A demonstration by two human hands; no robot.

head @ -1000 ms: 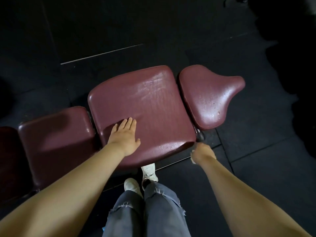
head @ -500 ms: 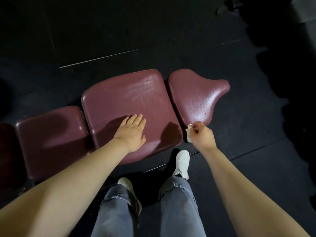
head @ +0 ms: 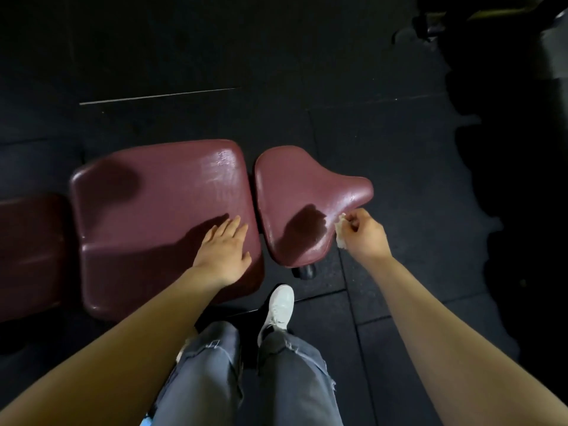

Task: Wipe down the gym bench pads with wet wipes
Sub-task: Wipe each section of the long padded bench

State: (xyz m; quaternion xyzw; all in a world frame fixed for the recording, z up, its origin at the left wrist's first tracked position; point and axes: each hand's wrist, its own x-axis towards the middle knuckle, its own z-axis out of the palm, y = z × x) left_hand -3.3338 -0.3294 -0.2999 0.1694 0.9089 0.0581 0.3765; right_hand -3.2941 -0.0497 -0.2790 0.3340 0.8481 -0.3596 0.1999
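A large maroon bench pad [head: 159, 210] lies in the middle of the view, shiny and damp near its far right corner. My left hand [head: 224, 250] rests flat on its near right part, fingers spread. To the right is a smaller maroon seat pad [head: 295, 192] that narrows toward the right. My right hand [head: 364, 235] is closed on a crumpled white wet wipe [head: 339, 233] and presses it against that seat pad's near right edge. A third, darker pad [head: 27, 250] shows at the left edge.
Black rubber floor tiles [head: 399, 149] surround the bench. My grey jeans [head: 246, 379] and one white shoe [head: 279, 305] stand close to the bench's near side. Dark gym equipment [head: 491, 20] sits at the far right top.
My right hand moved with the wipe from the big pad's near right corner along the seat pad's near edge toward its narrow end. The view shifted right; my left hand slid toward the pad's right edge.
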